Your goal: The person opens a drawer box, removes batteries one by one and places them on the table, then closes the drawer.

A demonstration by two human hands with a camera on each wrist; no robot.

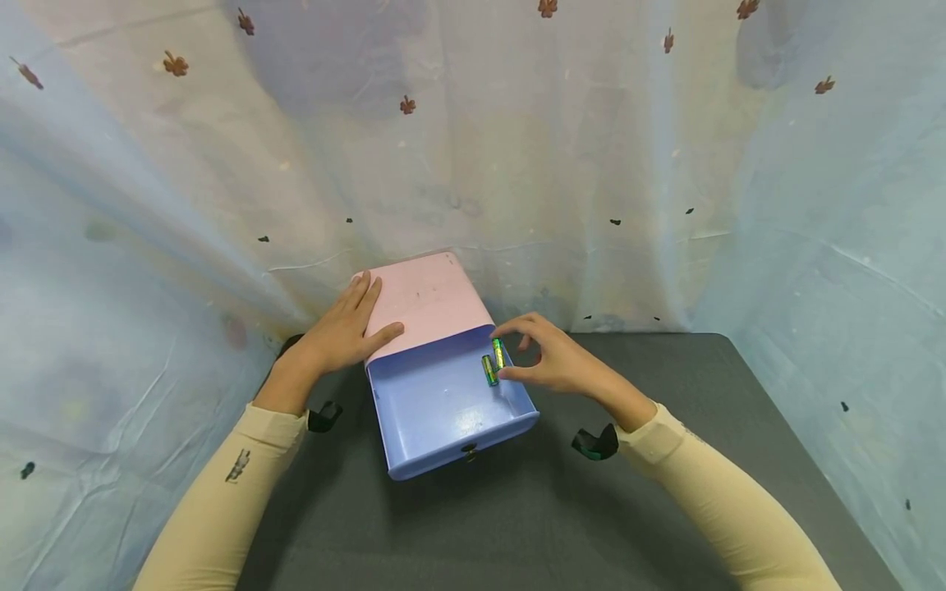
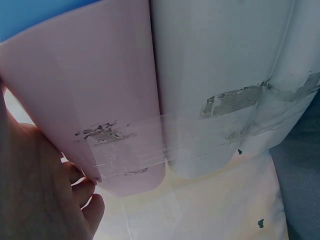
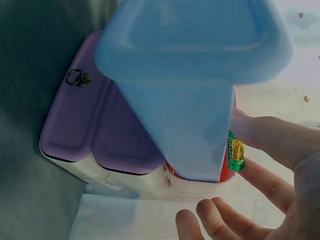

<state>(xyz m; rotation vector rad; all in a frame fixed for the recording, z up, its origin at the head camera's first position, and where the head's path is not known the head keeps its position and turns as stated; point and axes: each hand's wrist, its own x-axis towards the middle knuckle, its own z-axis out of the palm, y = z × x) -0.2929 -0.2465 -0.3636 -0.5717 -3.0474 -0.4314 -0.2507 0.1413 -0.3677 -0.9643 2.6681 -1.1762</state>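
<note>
A pink drawer unit [image 1: 424,300] has its blue drawer [image 1: 421,402] pulled out toward me. My left hand [image 1: 336,332] rests on the pink top with fingers spread; in the left wrist view, its fingertips lie along the pink edge. Over the drawer's right side, my right hand [image 1: 557,357] pinches a green and yellow battery [image 1: 498,353] end to end between thumb and index finger. The right wrist view shows this battery [image 3: 235,151] beside the drawer's outer wall. Just left of it in the head view is a second green battery [image 1: 489,370], within the drawer.
Purple drawer fronts [image 3: 70,115], one with a ring pull [image 3: 75,78], sit below the blue drawer. A pale casing [image 2: 210,60] adjoins the pink one, with clear tape across both. The dark grey table [image 1: 458,542] meets a patterned curtain [image 1: 502,164] behind.
</note>
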